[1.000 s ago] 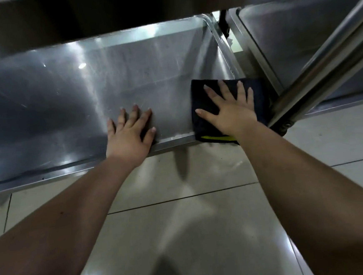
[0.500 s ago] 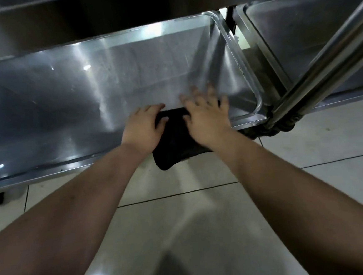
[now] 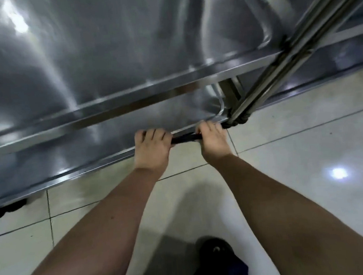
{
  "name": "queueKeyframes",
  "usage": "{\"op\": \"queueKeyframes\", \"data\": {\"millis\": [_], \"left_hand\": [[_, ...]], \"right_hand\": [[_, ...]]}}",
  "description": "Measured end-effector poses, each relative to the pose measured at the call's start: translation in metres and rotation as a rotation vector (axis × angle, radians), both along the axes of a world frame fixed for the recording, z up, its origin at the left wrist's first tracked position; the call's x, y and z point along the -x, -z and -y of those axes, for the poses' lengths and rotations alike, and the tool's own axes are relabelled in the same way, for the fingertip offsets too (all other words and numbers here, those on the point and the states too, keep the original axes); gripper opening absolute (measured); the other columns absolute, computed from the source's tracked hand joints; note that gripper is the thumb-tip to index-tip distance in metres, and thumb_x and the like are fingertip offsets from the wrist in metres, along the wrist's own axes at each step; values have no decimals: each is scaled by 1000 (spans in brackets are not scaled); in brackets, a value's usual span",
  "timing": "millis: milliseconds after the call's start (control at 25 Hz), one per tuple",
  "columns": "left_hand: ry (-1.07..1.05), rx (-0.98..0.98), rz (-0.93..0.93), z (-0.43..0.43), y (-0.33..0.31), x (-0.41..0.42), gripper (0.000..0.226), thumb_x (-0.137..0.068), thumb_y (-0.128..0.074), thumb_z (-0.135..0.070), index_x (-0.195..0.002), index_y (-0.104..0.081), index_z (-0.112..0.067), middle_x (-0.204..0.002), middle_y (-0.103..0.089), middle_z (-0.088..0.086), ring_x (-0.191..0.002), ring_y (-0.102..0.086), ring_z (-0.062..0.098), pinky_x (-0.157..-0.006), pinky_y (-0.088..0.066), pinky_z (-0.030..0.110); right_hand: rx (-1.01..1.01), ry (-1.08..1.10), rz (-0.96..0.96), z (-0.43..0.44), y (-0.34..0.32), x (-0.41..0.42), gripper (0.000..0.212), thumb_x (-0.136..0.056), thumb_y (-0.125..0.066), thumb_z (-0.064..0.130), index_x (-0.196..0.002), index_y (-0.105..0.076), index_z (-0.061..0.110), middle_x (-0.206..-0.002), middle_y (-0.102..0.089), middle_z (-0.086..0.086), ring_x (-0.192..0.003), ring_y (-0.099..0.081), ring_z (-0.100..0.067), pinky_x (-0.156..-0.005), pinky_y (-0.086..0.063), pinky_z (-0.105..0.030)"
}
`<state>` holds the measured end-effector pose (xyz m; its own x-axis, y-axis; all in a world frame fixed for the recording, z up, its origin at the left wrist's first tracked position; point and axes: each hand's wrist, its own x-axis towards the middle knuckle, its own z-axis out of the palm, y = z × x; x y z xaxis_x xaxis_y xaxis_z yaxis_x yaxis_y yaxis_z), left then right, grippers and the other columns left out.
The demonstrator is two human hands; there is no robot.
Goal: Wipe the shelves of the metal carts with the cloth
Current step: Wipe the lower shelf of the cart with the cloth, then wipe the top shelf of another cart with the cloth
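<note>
The dark cloth (image 3: 185, 138) shows only as a thin strip stretched between my two hands, just in front of the lower shelf's front rim (image 3: 104, 162) of the steel cart. My left hand (image 3: 152, 149) grips its left end with fingers curled. My right hand (image 3: 212, 141) grips its right end near the cart's corner. Above, a higher shelf (image 3: 104, 52) of the same cart fills the upper part of the view, with its front rail (image 3: 150, 89) running across.
A slanted steel post (image 3: 279, 64) rises from the cart's right corner beside my right hand. A second cart's shelf (image 3: 343, 57) lies to the right. A caster (image 3: 6, 209) sits at lower left. Pale tiled floor (image 3: 307, 149) lies below, and my dark shoe (image 3: 215, 249) stands on it.
My right hand slid the cloth left off the corner, my left hand joined it, and both now hold it stretched at the rim. My view has risen, showing the upper shelf.
</note>
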<state>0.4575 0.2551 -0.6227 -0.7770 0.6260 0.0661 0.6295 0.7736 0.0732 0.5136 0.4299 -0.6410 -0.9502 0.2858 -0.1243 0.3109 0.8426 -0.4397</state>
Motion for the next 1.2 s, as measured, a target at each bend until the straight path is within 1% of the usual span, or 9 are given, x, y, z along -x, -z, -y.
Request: {"op": "queueKeyframes", "data": {"millis": [80, 160, 320, 440, 560, 720, 880, 1080, 1200], "left_hand": [[61, -40, -43, 0, -38, -19, 16, -75, -76, -13, -89, -70, -13, -86, -65, 6, -79, -60, 31, -81, -27, 38], [80, -94, -5, -4, -80, -38, 24, -71, -80, -12, -92, -71, -17, -87, -66, 3, -80, -61, 30, -83, -27, 38], [173, -263, -10, -37, -197, -82, 11, -85, -65, -23, -93, -72, -22, -89, -67, -3, -80, -63, 25, -80, -29, 37], [230, -337, 68, -80, -294, -104, 22, -90, -51, -29, -92, -72, -22, -88, -67, -5, -79, -61, 24, -80, -27, 37], [304, -373, 82, -137, -392, -119, 16, -88, -58, -23, -94, -72, -22, -90, -68, -4, -80, -61, 25, -82, -26, 38], [400, -396, -25, -208, -509, -132, 23, -90, -50, -28, -93, -72, -22, -89, -68, -4, -78, -62, 24, -82, -31, 40], [396, -495, -101, -250, -599, -142, 15, -87, -60, -24, -95, -71, -23, -90, -68, -7, -82, -63, 20, -82, -33, 39], [306, -570, -137, -300, -688, -145, 16, -82, -62, -27, -95, -73, -27, -91, -70, -7, -85, -64, 20, -82, -32, 38], [265, -569, -176, -333, -723, -136, 19, -80, -58, -32, -90, -73, -27, -87, -71, -5, -81, -65, 24, -79, -29, 37]], "right_hand": [[15, 76, -9, 2, -39, -30, 32, -75, -52, -6, -98, -55, 17, -104, -55, -6, -98, -42, -30, -75, -18, -31], [-2, 178, -60, -2, -85, -54, 26, -76, -57, -3, -94, -60, 15, -98, -59, -6, -93, -46, -32, -75, -19, -31], [-18, 316, -211, -25, -205, -121, 25, -74, -56, 0, -92, -66, 12, -92, -63, -7, -82, -51, -32, -72, -33, -35], [-29, 370, -254, -58, -307, -165, 28, -77, -53, -6, -95, -67, 11, -95, -63, -6, -84, -50, -31, -75, -40, -41], [-26, 411, -256, -109, -416, -196, 27, -79, -53, -3, -95, -68, 12, -97, -62, -6, -88, -47, -28, -78, -42, -41], [-61, 389, -310, -180, -538, -223, 20, -85, -53, 9, -95, -69, 15, -96, -59, -4, -87, -45, -23, -78, -45, -41], [-142, 355, -402, -222, -631, -237, 24, -79, -66, -3, -94, -69, 16, -92, -59, -1, -84, -46, -24, -74, -46, -40], [-255, 316, -469, -276, -724, -228, 20, -80, -63, 11, -97, -71, 17, -91, -58, -4, -84, -51, -31, -76, -48, -44], [-269, 308, -494, -305, -754, -215, 17, -81, -63, 9, -96, -71, 15, -90, -58, -6, -86, -52, -33, -77, -47, -47]]}}
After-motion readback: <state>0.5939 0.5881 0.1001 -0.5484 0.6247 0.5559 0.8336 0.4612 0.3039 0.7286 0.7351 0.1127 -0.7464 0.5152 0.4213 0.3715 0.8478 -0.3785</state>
